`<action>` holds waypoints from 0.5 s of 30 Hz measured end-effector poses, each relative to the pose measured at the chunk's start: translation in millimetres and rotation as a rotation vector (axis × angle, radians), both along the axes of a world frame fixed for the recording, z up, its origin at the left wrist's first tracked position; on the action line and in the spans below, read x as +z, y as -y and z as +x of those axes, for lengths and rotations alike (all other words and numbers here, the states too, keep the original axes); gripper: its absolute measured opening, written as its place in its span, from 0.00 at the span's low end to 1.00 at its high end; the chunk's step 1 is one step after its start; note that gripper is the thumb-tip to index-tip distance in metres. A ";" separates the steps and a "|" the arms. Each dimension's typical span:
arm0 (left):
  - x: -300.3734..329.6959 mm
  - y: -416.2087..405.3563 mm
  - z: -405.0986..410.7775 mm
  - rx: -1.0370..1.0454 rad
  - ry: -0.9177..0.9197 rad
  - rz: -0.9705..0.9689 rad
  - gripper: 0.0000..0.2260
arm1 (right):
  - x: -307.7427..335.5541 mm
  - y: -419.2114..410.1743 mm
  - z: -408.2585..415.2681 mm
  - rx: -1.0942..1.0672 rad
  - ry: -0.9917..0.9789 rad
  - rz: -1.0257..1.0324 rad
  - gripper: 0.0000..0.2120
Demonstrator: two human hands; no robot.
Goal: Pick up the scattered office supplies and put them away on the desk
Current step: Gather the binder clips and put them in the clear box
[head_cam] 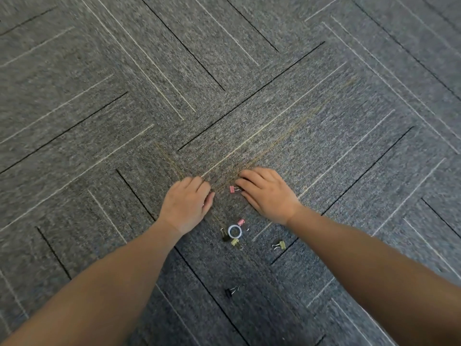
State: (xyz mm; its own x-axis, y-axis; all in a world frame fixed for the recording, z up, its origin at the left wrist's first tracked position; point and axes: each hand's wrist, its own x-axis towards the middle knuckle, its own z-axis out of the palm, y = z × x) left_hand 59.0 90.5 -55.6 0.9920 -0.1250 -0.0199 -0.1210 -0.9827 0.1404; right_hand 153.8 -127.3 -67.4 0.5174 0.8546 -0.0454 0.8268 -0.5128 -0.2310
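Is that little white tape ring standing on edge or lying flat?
Lying flat. The white tape ring shows its full round opening to the head camera, with grey carpet visible through the hole, among scattered binder clips.

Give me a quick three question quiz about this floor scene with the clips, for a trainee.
1. True or false: the white ring lies on a desk.
2. Which hand is nearest the pink clip farthest from the camera: A left hand, B right hand?
3. Fill in: the clip lying apart, nearest the camera, is ____.

Key: 1 false, it lies on the carpet; 2 B; 3 black.
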 end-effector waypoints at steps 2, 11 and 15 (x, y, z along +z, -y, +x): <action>1.9 -2.4 2.7 -0.046 -0.021 0.019 0.11 | -1.4 5.6 -0.3 -0.090 0.056 0.039 0.13; 8.7 -4.7 0.1 -0.063 -0.029 0.004 0.14 | 1.1 17.1 5.5 -0.008 0.067 0.046 0.20; 8.6 -6.6 3.0 -0.072 -0.028 -0.005 0.16 | 4.0 23.3 10.1 0.042 0.046 0.043 0.23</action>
State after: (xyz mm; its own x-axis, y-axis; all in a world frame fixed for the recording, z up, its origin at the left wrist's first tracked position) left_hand 62.0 97.1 -47.1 0.9794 -0.1965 -0.0469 -0.1876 -0.9708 0.1492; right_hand 163.9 -150.6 -63.4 0.4814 0.8764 0.0148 0.8578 -0.4676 -0.2135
